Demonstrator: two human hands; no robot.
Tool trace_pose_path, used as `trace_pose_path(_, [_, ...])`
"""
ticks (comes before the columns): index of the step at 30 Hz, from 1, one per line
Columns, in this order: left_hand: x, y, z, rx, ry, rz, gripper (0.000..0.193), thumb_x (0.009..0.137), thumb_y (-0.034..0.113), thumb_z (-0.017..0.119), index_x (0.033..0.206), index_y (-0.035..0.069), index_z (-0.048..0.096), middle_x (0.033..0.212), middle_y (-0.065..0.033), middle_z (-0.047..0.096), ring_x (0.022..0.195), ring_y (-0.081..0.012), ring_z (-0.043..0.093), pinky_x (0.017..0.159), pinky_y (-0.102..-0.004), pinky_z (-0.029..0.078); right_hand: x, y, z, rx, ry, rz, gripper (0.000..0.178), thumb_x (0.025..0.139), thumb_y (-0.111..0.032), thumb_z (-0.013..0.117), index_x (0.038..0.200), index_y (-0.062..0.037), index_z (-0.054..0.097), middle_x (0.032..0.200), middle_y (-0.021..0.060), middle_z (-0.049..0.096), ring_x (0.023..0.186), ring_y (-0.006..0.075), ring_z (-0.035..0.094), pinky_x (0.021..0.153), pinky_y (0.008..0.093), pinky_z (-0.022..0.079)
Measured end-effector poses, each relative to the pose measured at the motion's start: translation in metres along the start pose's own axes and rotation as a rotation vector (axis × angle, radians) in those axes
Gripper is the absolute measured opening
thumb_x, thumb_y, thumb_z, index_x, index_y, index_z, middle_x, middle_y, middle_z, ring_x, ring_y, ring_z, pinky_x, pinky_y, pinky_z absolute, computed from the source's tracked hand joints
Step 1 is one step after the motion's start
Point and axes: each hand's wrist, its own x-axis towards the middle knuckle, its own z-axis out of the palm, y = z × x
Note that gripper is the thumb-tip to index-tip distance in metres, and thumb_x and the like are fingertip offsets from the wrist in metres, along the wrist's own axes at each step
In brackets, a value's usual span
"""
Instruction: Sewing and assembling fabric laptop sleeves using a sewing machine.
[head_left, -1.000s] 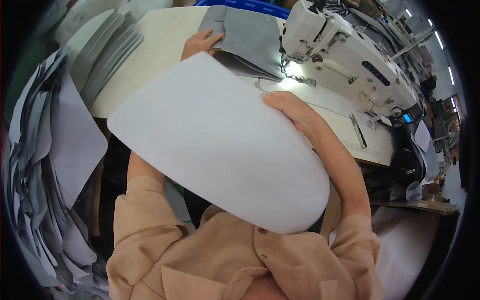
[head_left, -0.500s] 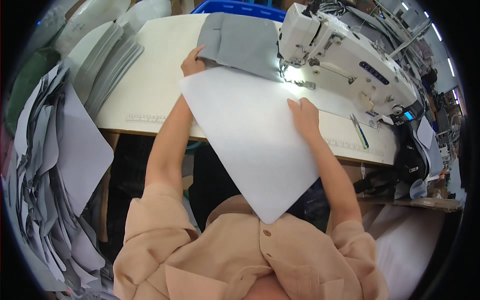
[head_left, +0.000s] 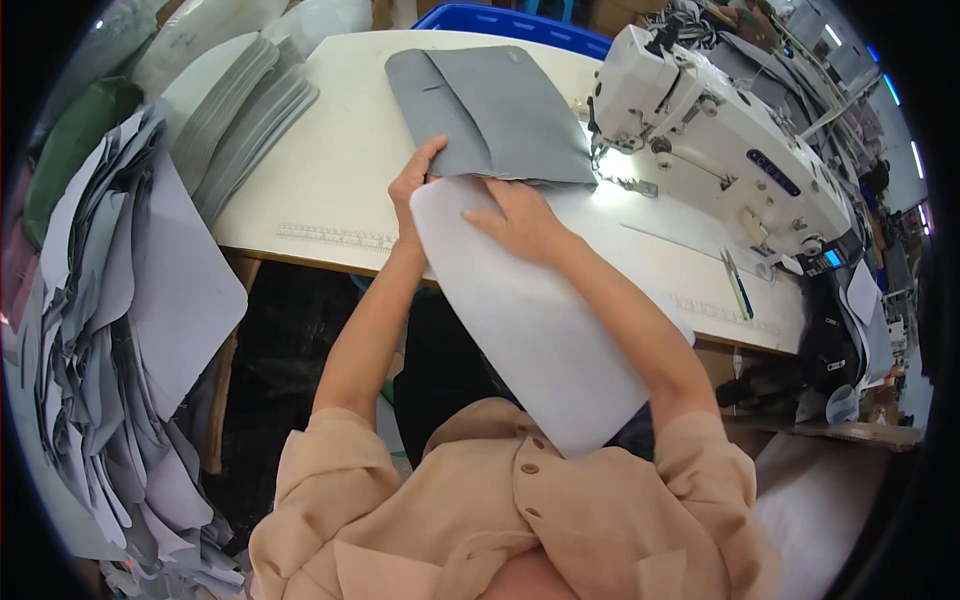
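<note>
A grey fabric piece (head_left: pixel 530 110) with a folded flap and a slit lies on the sewing table, its right corner by the machine's lit needle area. From its near edge a smooth white panel (head_left: pixel 540 330) slants down to my lap, bowed lengthwise. My left hand (head_left: pixel 412 192) is closed on the grey piece's near left corner, beside the panel's upper corner. My right hand (head_left: pixel 520 222) grips the panel near its top, thumb on the white face; its other fingertips are partly hidden at the grey edge.
A white sewing machine (head_left: pixel 700 130) stands at the right. Thread snips (head_left: pixel 738 285) lie near the table's front edge. Stacked grey panels (head_left: pixel 235 120) rest at the left, beside a hanging heap of grey pieces (head_left: pixel 110 330). A blue crate (head_left: pixel 510 22) is behind the table.
My right hand has moved left along the panel, close to my left hand. The panel has bowed and looks narrower. The grey piece has turned, showing more of its flap.
</note>
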Motion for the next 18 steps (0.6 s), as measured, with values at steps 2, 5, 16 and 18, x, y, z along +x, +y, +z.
trace_pose_path(2, [0.0, -0.003, -0.004, 0.006, -0.006, -0.039, 0.04, 0.066, -0.006, 0.048, 0.103, 0.005, 0.06, 0.07, -0.0006, 0.053, 0.055, -0.0063, 0.039, 0.052, -0.0192, 0.038, 0.019, 0.011, 0.005, 0.26, -0.119, 0.231, 0.053, 0.075, -0.033, 0.062, 0.116, -0.0031, 0.048, 0.114, 0.0164, 0.052, 0.106, 0.0306, 0.048, 0.09, 0.0351, 0.036])
trace_pose_path(5, [0.007, 0.001, -0.008, 0.067, -0.015, 0.135, 0.036, 0.065, -0.008, 0.049, 0.097, 0.004, 0.061, 0.069, -0.0063, 0.055, 0.055, -0.015, 0.048, 0.052, -0.0231, 0.041, 0.036, 0.034, 0.012, 0.612, -0.281, 0.465, 0.057, 0.074, -0.042, 0.061, 0.116, -0.0057, 0.049, 0.116, 0.0154, 0.052, 0.104, 0.0287, 0.049, 0.089, 0.0362, 0.037])
trace_pose_path(16, [0.047, 0.001, -0.016, 0.226, -0.249, 0.6, 0.043, 0.062, -0.009, 0.051, 0.102, 0.006, 0.056, 0.056, -0.008, 0.044, 0.05, -0.0225, 0.048, 0.045, -0.0319, 0.04, 0.069, 0.082, 0.008, -0.373, 0.148, 0.158, 0.07, 0.077, -0.051, 0.053, 0.127, -0.0055, 0.036, 0.128, 0.0132, 0.039, 0.116, 0.0265, 0.038, 0.096, 0.0333, 0.033])
trace_pose_path(18, [0.044, 0.004, -0.013, 0.225, -0.277, 0.626, 0.042, 0.063, -0.008, 0.052, 0.102, 0.006, 0.057, 0.056, -0.0077, 0.044, 0.049, -0.0221, 0.048, 0.044, -0.0317, 0.04, 0.071, 0.087, -0.002, -0.385, 0.144, 0.163, 0.07, 0.077, -0.051, 0.053, 0.127, -0.0054, 0.036, 0.128, 0.0133, 0.04, 0.116, 0.0266, 0.038, 0.096, 0.0334, 0.033])
